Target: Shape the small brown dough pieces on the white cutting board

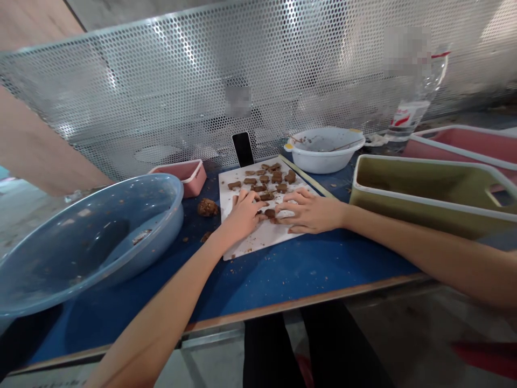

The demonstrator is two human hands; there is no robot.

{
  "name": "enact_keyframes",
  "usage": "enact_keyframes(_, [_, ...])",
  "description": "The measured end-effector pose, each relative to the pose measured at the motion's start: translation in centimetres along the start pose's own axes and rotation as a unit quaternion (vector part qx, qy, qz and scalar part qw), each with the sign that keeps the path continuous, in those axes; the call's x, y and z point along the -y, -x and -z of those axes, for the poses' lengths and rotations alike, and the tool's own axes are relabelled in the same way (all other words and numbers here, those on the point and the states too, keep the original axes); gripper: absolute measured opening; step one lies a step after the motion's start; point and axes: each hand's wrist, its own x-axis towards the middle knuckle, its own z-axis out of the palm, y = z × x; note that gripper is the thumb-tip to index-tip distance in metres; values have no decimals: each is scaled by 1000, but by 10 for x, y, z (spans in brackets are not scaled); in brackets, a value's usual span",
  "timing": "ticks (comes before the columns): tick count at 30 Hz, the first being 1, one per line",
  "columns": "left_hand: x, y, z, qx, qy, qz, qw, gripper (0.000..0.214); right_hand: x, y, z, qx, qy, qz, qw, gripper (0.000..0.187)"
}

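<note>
Small brown clay-like blocks (277,177) lie in loose rows on a white board (242,249), with crumbs scattered among them. Low on the board, a short brown block (270,213) sits between my two hands. My left hand (241,214) has bent fingers, with its fingertips and thumb closed at the block's left side. From the right, my right hand (313,210) rests over the board with its fingers spread, thumb close to the block. Whether that thumb presses on the block is hard to make out.
On the blue tabletop (283,269), a big blue basin (169,215) stands left. A brown lump (207,207) and pink box (194,180) are nearby. Behind are a phone (243,149), white basin (325,160) and perforated metal screen (169,86). A green bin (424,202) and bottle (407,116) stand right.
</note>
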Motion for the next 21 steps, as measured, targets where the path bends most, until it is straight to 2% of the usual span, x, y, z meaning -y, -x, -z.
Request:
enact_keyframes(6, [1, 0, -3, -14, 19, -4, 1000, 30, -1, -1, -1, 19, -65, -14, 998, 45])
enact_keyframes(21, [0, 0, -2, -25, 34, -1, 999, 27, -1, -3, 0, 6, -95, -20, 995, 45])
